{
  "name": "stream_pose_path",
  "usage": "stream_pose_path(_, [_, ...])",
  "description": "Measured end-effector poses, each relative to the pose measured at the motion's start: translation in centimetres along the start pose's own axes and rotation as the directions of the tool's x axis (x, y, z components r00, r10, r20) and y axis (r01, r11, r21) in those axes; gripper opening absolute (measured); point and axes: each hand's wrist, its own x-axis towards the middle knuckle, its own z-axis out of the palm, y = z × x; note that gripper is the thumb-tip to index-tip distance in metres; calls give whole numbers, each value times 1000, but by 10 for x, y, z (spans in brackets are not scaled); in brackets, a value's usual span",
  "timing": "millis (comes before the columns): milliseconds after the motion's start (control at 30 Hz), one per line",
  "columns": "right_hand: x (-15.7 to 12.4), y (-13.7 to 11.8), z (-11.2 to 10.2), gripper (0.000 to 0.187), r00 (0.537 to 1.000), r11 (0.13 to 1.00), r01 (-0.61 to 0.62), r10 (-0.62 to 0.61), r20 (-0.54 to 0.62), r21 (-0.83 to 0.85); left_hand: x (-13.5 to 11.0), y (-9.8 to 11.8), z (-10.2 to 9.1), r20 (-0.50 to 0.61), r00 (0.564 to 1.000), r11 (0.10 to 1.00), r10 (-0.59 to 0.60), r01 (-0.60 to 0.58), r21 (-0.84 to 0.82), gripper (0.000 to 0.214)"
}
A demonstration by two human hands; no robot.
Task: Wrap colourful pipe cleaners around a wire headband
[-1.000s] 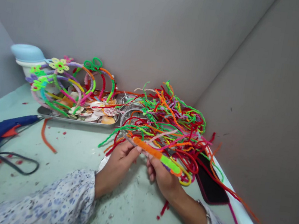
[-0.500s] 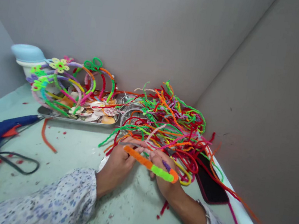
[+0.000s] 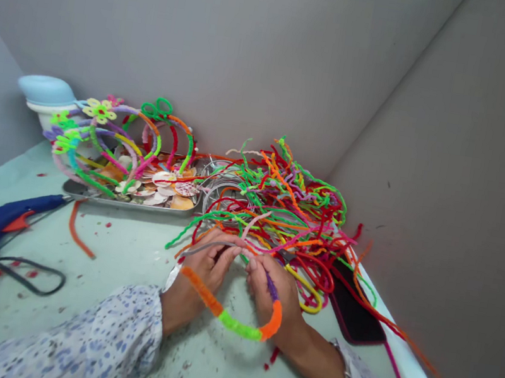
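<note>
Between my two hands is a curved headband, wrapped in orange, green and purple pipe cleaner, with a bare grey end on the left. My left hand pinches it near that bare end, thumb and index finger together. A pale pink pipe cleaner stands up from the pinch point, its lower part between the fingertips. My right hand grips the band beside the purple section, its fingertips close to the left ones. The wrapped orange and green arc hangs toward me below both hands.
Behind my hands lies a tangled heap of pipe cleaners beside a wire coil. Finished flower headbands rest on a metal tray of shells. A blue glue gun lies left, a dark phone right.
The headband has turned in my hands: its wrapped orange and green arc has swung down toward me, showing more of the purple part. Both hands remain in nearly the same place.
</note>
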Motion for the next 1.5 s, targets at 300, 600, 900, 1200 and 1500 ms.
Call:
stream_pose_path(300, [0, -1, 1, 19, 991, 986, 121, -127, -52, -111, 0, 7, -5, 54, 996, 984, 66, -73, 160, 18])
stream_pose_path(600, [1, -1, 0, 20, 985, 977, 142, -156, -77, -158, 1, 13, -5, -2, 1000, 990, 19, -19, 138, 15])
stream_pose_path(900, [0, -2, -1, 20, 974, 957, 198, -216, -67, -211, 1, 17, -7, 19, 999, 979, 48, -51, 199, 17])
stream_pose_path(1200, [8, 0, 3, 29, 952, 793, -286, 301, 62, 538, -5, 10, 0, -14, 987, 978, -159, 156, -138, 21])
stream_pose_path(1500, [13, 4, 4, 28, 888, 362, -450, 275, 368, 816, -1, 13, 1, 329, 913, 836, -241, 367, -407, 26])
